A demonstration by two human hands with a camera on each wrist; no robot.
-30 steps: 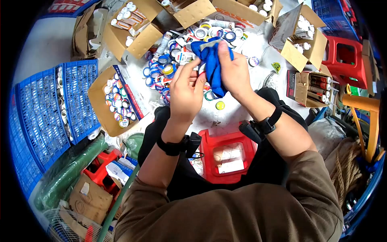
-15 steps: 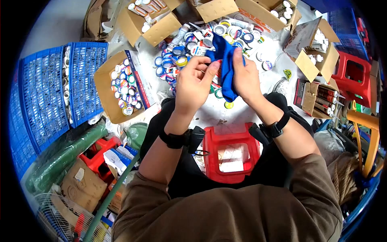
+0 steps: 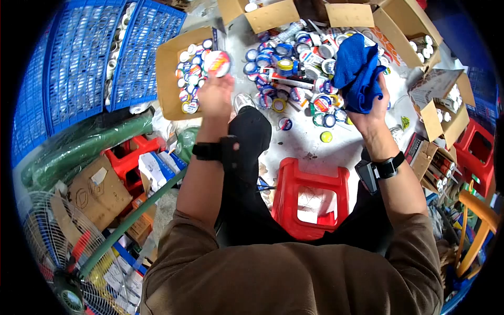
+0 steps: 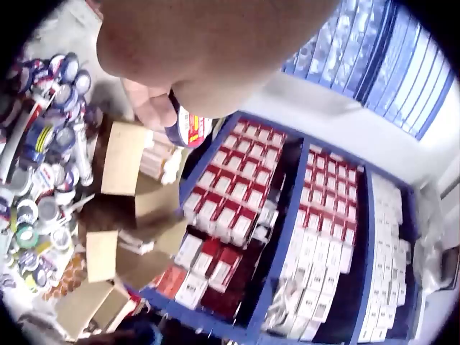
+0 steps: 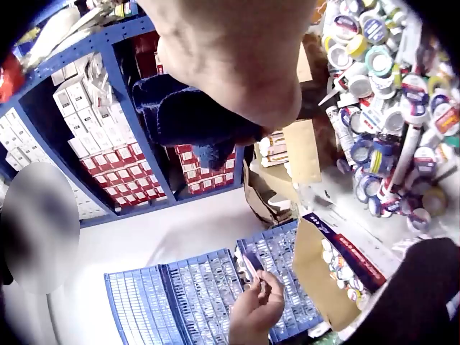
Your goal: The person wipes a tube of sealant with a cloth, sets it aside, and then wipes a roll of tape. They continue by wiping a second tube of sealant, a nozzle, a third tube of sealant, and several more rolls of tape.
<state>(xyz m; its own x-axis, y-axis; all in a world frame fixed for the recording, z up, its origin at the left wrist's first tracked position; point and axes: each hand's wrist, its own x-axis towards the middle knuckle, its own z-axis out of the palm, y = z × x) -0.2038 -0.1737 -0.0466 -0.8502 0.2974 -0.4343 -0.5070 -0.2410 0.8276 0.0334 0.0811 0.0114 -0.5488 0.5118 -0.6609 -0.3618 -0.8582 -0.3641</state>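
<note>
My left hand (image 3: 215, 100) pinches a roll of tape (image 3: 217, 63) with a red-and-white label, a little blurred in the head view. In the left wrist view the roll's dark blue edge (image 4: 173, 132) shows beside the fingers. It is close over a cardboard box (image 3: 166, 79) that holds several more rolls. Over on the right, my right hand (image 3: 374, 113) grips a bunched blue cloth (image 3: 357, 73), whose folds hide part of the fingers. Beyond and between the hands lies a heap of loose tape rolls (image 3: 285, 65), mixed with tubes (image 3: 292, 80).
Blue plastic crates (image 3: 79, 68) stand at the left. Open cardboard boxes (image 3: 273, 17) line the far side, some with white-capped tubes. A red stool (image 3: 286, 184) is between the legs, and a fan (image 3: 58, 236) at lower left. Shelves of small cartons (image 4: 230, 180) appear in the left wrist view.
The hands have parted. My left hand has swung left to the box with the tape roll, while my right hand has moved right with the cloth. The head view has turned left.
</note>
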